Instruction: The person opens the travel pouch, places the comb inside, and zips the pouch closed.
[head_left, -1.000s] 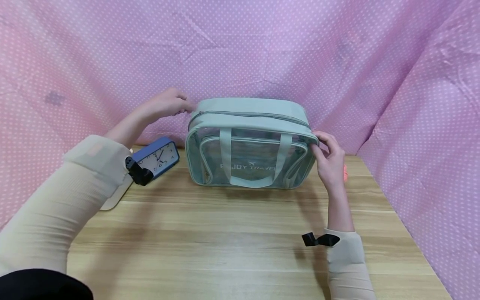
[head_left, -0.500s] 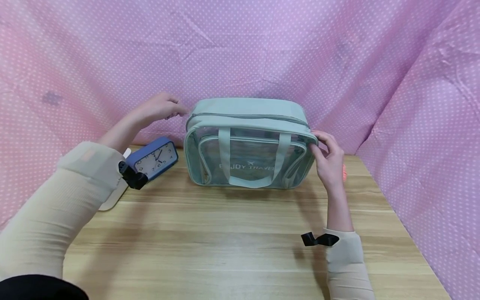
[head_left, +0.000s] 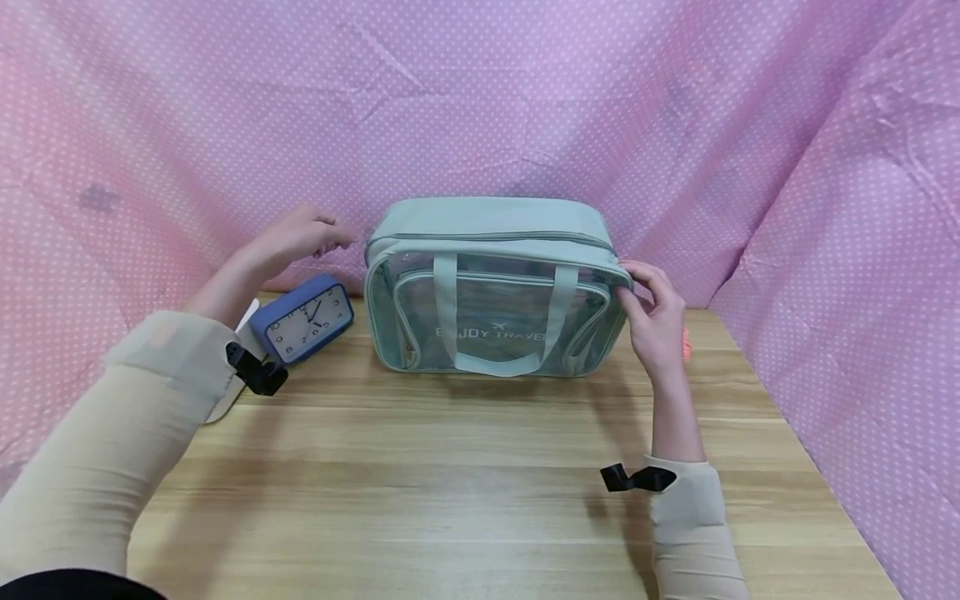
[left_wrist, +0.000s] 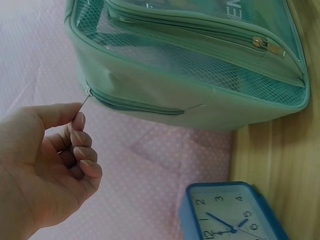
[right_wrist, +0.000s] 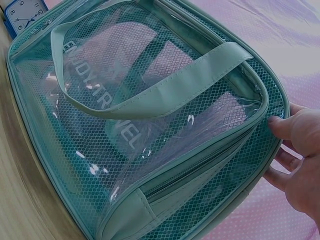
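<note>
A mint-green travel bag (head_left: 495,218) with a clear front, two-ended strap handle and "ENJOY TRAVEL" lettering stands upright on the table. At its left end, my left hand (head_left: 300,236) pinches a thin zipper pull (left_wrist: 85,100) between thumb and index finger, the other fingers curled; the left wrist view shows this best. The zipper slider sits at the upper left side of the bag, with the zipper track (left_wrist: 135,106) running down from it. On the right, my right hand (head_left: 658,321) grips the bag's upper right edge, thumb on the front and fingers behind, partly hidden.
A blue alarm clock (head_left: 311,321) stands on the wooden table (head_left: 450,483) left of the bag, under my left forearm. Beside it lies a flat whitish object (head_left: 225,402), mostly covered by the sleeve. Something coral (head_left: 686,343) shows behind my right wrist. Pink dotted cloth (head_left: 480,100) hangs behind.
My left hand has moved left and down with the zipper pull, drawing the zipper round the bag's left end. The bag has shifted slightly left; my right hand keeps its hold.
</note>
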